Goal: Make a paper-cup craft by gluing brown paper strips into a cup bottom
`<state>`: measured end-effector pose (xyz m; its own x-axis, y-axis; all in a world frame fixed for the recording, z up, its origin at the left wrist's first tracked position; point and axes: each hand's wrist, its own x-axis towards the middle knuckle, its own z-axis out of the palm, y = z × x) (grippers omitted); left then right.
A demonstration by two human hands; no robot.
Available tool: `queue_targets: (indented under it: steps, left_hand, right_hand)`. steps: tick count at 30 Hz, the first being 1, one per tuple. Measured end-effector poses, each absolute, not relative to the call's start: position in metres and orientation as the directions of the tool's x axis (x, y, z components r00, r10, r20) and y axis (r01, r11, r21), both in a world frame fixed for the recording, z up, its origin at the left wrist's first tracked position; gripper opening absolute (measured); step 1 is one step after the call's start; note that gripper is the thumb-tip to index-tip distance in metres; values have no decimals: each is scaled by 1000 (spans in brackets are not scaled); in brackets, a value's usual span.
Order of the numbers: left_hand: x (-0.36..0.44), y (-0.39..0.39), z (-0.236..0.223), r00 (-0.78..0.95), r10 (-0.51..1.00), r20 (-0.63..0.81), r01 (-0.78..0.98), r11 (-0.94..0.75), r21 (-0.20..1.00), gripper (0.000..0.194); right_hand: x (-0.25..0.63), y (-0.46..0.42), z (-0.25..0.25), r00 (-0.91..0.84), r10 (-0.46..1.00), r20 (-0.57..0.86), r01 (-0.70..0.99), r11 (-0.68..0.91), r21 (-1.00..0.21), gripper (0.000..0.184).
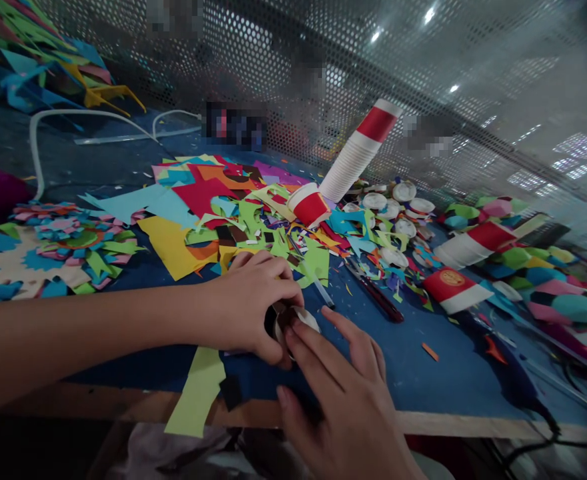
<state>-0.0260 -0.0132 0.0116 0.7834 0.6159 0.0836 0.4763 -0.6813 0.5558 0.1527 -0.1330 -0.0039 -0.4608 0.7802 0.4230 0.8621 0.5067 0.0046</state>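
Note:
My left hand (pixel 258 303) curls around a small round white piece (pixel 306 319) near the table's front edge, thumb on the near side. A dark brown strip (pixel 287 319) lies across that piece, partly covered by fingers. My right hand (pixel 343 380) reaches in from the front with its fingers stretched. Two of its fingertips press on the brown strip, while the thumb stays apart. What the round piece is made from is hidden. A yellow-green paper strip (pixel 198 393) and a black paper scrap (pixel 231 392) lie by the front edge, below my left wrist.
Colored paper scraps (pixel 208 193) heap up behind my hands. A dark-handled tool (pixel 381 298) lies to the right, with a corded dark blue tool (pixel 503 363) farther out. Stacked paper cups (pixel 348 160) lean at the back. Paper decorations (pixel 68 247) lie at left.

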Motion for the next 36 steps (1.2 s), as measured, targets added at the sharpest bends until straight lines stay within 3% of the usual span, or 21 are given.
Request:
queue_targets:
  steps: [4,11,19,31,36]
  left_hand:
    - [-27,-14,14,784,615,83,480,-685,548,51]
    - [-27,-16,11,775,625,98,490,-691,532,55]
    - [-27,-17,15,771,632,76,509,-683,523,55]
    - [-28,-19,11,766,601,226,432,-743,511,48]
    - [-31,-25,15,764,595,249,406,-744,531,44]
  right_hand:
    - [161,-140,-5,-480,792,376,864,501,49,45]
    - [152,-130,-3,-442,788,428,866,500,-24,38]
    - [158,-137,-4,-463,797,389,868,496,18,43]
    - [159,-131,-2,-425,757,496,832,543,-116,26]
    - [163,-130,2,-447,704,553,745,634,-205,33]
